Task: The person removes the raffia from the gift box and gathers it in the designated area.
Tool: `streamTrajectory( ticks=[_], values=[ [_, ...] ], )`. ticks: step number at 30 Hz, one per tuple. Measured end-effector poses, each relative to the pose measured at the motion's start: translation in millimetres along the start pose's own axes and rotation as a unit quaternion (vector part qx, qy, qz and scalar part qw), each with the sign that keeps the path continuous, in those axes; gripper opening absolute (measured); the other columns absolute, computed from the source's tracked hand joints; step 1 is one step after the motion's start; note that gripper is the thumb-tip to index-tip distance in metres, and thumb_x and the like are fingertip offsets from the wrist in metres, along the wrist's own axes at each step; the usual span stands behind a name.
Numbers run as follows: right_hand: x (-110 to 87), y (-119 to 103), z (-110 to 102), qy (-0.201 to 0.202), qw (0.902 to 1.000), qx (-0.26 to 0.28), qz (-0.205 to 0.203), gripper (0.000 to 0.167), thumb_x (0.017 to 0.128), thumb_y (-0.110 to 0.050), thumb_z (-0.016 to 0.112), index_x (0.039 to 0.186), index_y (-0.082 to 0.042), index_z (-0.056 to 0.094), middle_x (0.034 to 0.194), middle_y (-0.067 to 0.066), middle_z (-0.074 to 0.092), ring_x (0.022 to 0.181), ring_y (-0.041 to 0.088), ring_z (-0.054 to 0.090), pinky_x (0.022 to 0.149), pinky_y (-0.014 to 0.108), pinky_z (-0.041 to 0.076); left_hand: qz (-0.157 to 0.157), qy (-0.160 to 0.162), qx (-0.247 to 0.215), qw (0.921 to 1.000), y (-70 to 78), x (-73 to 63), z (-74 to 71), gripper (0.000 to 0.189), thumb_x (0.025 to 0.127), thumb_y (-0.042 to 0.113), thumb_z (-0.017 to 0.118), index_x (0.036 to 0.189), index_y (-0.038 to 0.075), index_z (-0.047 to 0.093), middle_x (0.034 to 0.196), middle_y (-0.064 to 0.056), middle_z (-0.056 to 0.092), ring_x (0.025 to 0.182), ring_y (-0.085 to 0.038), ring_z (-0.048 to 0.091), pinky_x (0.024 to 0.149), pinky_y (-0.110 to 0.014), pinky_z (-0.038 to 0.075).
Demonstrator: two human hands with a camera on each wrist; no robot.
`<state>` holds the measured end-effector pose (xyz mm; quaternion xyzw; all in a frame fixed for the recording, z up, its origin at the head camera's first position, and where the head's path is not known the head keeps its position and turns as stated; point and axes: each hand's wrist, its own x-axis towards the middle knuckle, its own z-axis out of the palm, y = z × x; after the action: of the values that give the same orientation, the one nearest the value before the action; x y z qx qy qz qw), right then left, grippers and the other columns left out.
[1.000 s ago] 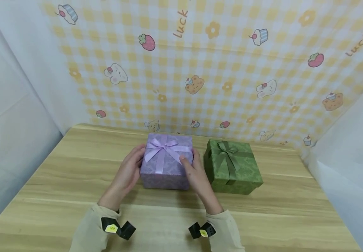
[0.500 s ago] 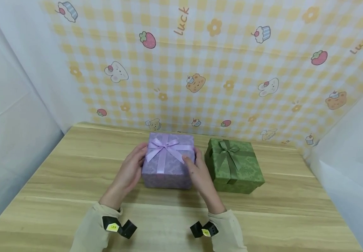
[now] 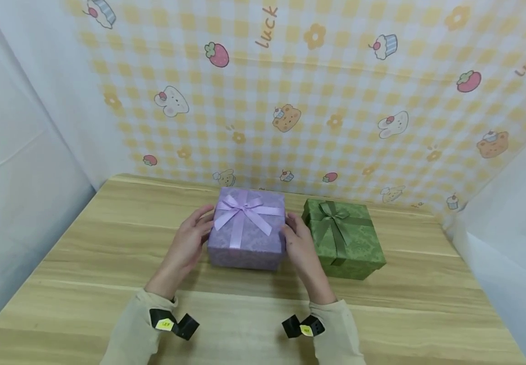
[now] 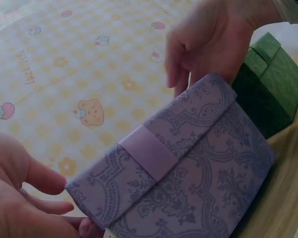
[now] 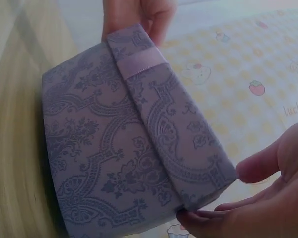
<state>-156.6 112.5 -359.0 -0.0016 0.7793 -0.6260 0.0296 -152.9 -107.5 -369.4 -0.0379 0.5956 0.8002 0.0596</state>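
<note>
A purple patterned gift box (image 3: 247, 258) with a lilac ribbon bow (image 3: 243, 208) sits on the wooden table, its lid on. My left hand (image 3: 186, 241) holds the box at its left side; in the left wrist view its fingertips meet the lid's corner and lower edge. My right hand (image 3: 303, 248) grips the right side, and in the right wrist view its thumb (image 5: 260, 163) touches the lid's corner while a fingertip lies at the lid's lower edge. Close beside the right hand stands a green gift box (image 3: 351, 243) with a green bow. Some fingers are hidden behind the purple box.
The wooden table (image 3: 226, 309) runs up to a yellow checked cloth (image 3: 245, 101) hanging behind the boxes. White sheets close off the left side (image 3: 21, 126) and the right side (image 3: 518, 203).
My right thumb has slid off the top of the purple box to its right edge. The head view has tilted slightly. The green box has stayed in place.
</note>
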Motion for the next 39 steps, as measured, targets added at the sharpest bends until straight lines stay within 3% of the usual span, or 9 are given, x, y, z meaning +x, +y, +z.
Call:
streamTrajectory(
  ticks=[3, 10, 17, 24, 27, 33, 39],
  values=[
    [2.1, 1, -3, -0.008, 0.9999, 0.001, -0.011, 0.045, 0.097, -0.002, 0.038, 0.139, 0.010, 0.028, 0.138, 0.027, 0.038, 0.128, 0.034, 0.036, 0.102, 0.046, 0.031, 0.001, 0.000, 0.017, 0.9999, -0.1, 0.4, -3.6, 0.048, 0.095, -0.004, 0.036, 0.141, -0.009, 0.025, 0.142, -0.025, 0.031, 0.123, -0.025, 0.037, 0.097, -0.031, 0.032],
    [5.7, 8, -9, -0.027, 0.9995, -0.001, -0.018, 0.044, 0.095, -0.003, 0.044, 0.135, 0.013, 0.035, 0.130, 0.026, 0.046, 0.120, 0.033, 0.044, 0.098, 0.044, 0.037, -0.013, -0.008, 0.042, 0.9990, -0.2, -0.9, -14.7, 0.048, 0.095, 0.000, 0.043, 0.138, -0.015, 0.026, 0.137, -0.027, 0.034, 0.096, -0.007, 0.051, 0.084, -0.020, 0.041],
    [6.1, 6, -20, -0.042, 0.9952, 0.088, 0.007, 0.044, 0.096, -0.003, 0.045, 0.135, 0.013, 0.033, 0.133, 0.026, 0.042, 0.121, 0.033, 0.043, 0.099, 0.041, 0.036, -0.023, -0.052, 0.020, 0.9982, -1.2, 2.0, -23.5, 0.052, 0.094, 0.000, 0.047, 0.138, -0.015, 0.025, 0.131, -0.022, 0.040, 0.098, -0.008, 0.052, 0.086, -0.022, 0.043],
    [7.5, 7, -19, -0.053, 0.9938, 0.095, 0.021, 0.049, 0.091, -0.012, 0.059, 0.132, 0.009, 0.042, 0.128, 0.022, 0.049, 0.112, 0.028, 0.051, 0.094, 0.038, 0.041, -0.009, -0.075, 0.001, 0.9972, 1.5, 2.1, -33.2, 0.049, 0.092, 0.001, 0.051, 0.133, -0.019, 0.032, 0.112, -0.004, 0.057, 0.096, -0.009, 0.057, 0.084, -0.023, 0.045],
    [8.1, 8, -17, -0.063, 0.9913, 0.109, 0.037, 0.050, 0.089, -0.013, 0.061, 0.131, 0.007, 0.044, 0.126, 0.020, 0.050, 0.109, 0.025, 0.052, 0.093, 0.034, 0.041, -0.016, -0.080, 0.009, 0.9967, 5.1, 0.9, -36.5, 0.050, 0.092, 0.003, 0.053, 0.133, -0.018, 0.033, 0.112, -0.005, 0.056, 0.096, -0.010, 0.057, 0.083, -0.024, 0.046],
    [8.6, 9, -17, -0.061, 0.9810, 0.171, 0.068, 0.051, 0.087, -0.009, 0.062, 0.131, 0.006, 0.040, 0.113, 0.017, 0.053, 0.093, 0.017, 0.056, 0.080, 0.026, 0.046, -0.043, -0.133, 0.010, 0.9902, 10.0, 1.1, -35.9, 0.056, 0.091, 0.003, 0.054, 0.134, -0.019, 0.026, 0.109, -0.009, 0.053, 0.093, -0.012, 0.055, 0.083, -0.026, 0.046],
    [9.0, 12, -18, -0.081, 0.9764, 0.178, 0.091, 0.051, 0.089, -0.013, 0.061, 0.131, 0.005, 0.036, 0.104, 0.013, 0.055, 0.083, 0.015, 0.059, 0.071, 0.026, 0.048, -0.061, -0.163, -0.001, 0.9848, 7.5, 2.6, -39.0, 0.044, 0.094, 0.004, 0.049, 0.127, -0.021, 0.032, 0.101, -0.008, 0.058, 0.088, -0.014, 0.058, 0.080, -0.029, 0.048]
  ],
)
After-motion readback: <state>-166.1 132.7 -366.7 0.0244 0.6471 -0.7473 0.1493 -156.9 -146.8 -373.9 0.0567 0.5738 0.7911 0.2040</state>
